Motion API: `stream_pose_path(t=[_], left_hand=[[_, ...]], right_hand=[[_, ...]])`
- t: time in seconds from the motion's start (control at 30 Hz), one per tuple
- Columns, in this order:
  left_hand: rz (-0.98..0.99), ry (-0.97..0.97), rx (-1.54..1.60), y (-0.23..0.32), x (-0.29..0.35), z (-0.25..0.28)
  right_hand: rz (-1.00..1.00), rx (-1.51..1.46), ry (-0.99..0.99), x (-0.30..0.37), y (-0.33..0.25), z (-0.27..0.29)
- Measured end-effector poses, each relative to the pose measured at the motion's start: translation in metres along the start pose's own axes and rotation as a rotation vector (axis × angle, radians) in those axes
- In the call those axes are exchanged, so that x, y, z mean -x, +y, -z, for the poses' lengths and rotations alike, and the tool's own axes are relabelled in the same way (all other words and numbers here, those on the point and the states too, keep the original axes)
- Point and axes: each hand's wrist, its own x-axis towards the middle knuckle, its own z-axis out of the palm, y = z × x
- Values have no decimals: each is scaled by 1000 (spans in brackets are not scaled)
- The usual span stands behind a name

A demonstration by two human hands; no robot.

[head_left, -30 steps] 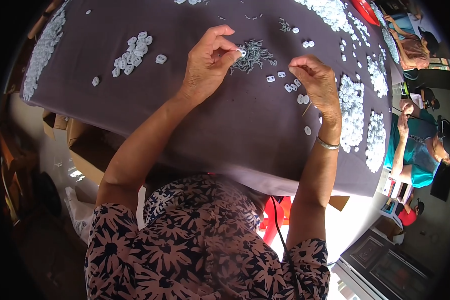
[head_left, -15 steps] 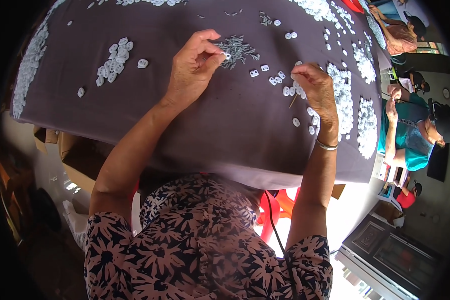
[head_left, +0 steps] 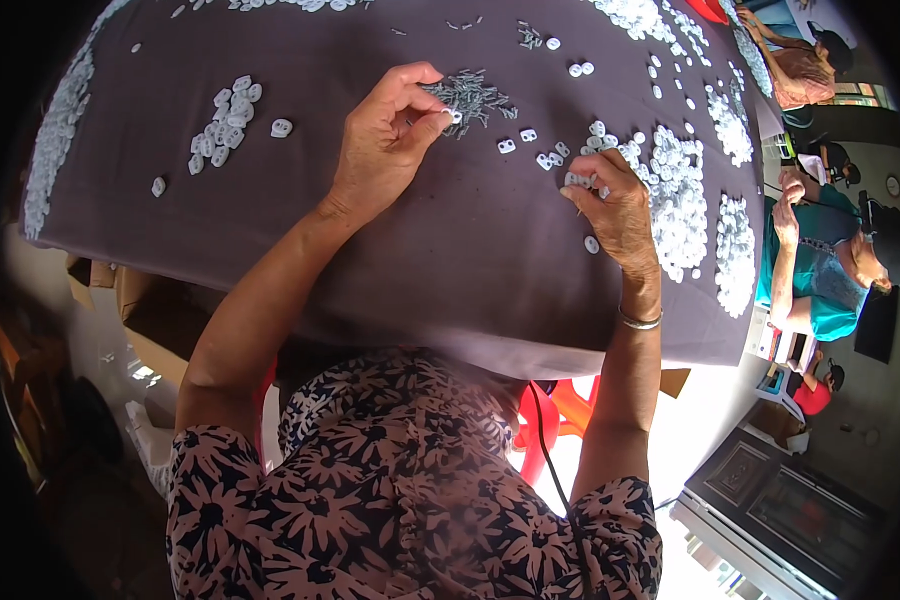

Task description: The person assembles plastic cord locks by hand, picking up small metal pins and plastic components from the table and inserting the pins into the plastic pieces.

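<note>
My left hand point(head_left: 385, 140) pinches a small white plastic piece point(head_left: 452, 116) between thumb and fingertips, just in front of a pile of grey metal pins or screws point(head_left: 478, 98). To the right, my right hand point(head_left: 615, 210) is closed with thumb and index finger together. A thin tip shows at its fingertips, too small to name. Around that hand lie white two-holed plastic pieces point(head_left: 678, 205) in a big heap. Several smaller white pieces point(head_left: 507, 146) sit between my hands, and one oval piece point(head_left: 591, 244) lies below the right fingers.
A dark cloth point(head_left: 450, 250) covers the table. At the left stands a cluster of white pieces point(head_left: 220, 130), with a long band of them point(head_left: 60, 140) along the far left edge. More heaps point(head_left: 735, 255) lie at the right. Co-workers point(head_left: 820, 260) sit beyond the right edge.
My right hand has moved down and slightly left, lower over the white pieces; the thin brown stick below it is now mostly hidden. My left hand has stayed in place with its piece.
</note>
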Motion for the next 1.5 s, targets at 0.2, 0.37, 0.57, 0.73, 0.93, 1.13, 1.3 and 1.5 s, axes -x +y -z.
stream_pose_path(t=[0.2,0.37,0.57,0.73,0.93,1.13,1.3,1.5], left_hand=[[-55,-15,-58,-2,-1,0],[38,-7,-84,4,2,-3],[118,-120,-3,10,2,-6],[132,-90,38,4,2,-5],[148,-116,40,6,2,-3],[154,-134,-45,7,2,-3],[142,-138,-52,7,1,-3],[175,-164,-61,9,3,-4]], right_hand=[[113,65,18,7,-3,-7],[-49,-56,151,18,-3,-21],[23,-292,149,-7,-25,-16],[-76,-711,61,-52,-48,-37],[-80,-850,26,-63,-50,-62],[-149,-984,3,-59,-49,-68],[-156,-990,-12,-59,-49,-69],[-144,-965,-14,-58,-46,-70]])
